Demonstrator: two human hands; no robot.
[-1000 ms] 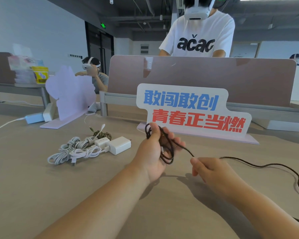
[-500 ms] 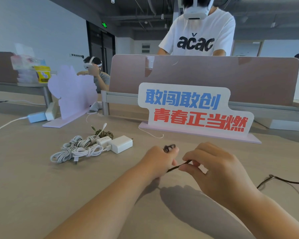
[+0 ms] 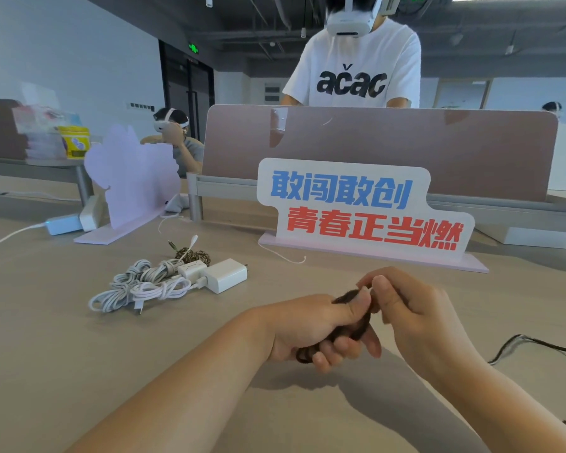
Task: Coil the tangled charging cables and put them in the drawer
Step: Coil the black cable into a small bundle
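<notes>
The person's left hand [image 3: 314, 325] was clenched round a dark braided charging cable [image 3: 362, 325], gathered into a small coil, with the fingers curled under it and the thumb pressed down on top. The coil was held just above the pale beige tabletop [image 3: 46, 354], a loop of it poking out below the curled fingers. The right hand [image 3: 415, 315] was drawn in close against the left, its fingers bent and pinching the upper end of the same cable beside the left thumb. Off to the right a thin black cord [image 3: 536, 346] trailed over the tabletop; I could not tell whether it joined the coil. Further back on the left lay a bundle of white coiled cables [image 3: 138, 286], touching a white square charger plug [image 3: 226, 275], and just behind them sat a small brown-flecked braided cable [image 3: 193, 256]. Beyond the hands stood a white cut-out sign with blue and red characters [image 3: 356, 207] on a lilac base, with a lilac cloud-shaped board [image 3: 131, 174] to its left. Behind both rose a dusty-pink desk divider [image 3: 373, 152], and past it stood a person in a white printed T-shirt [image 3: 356, 67]
</notes>
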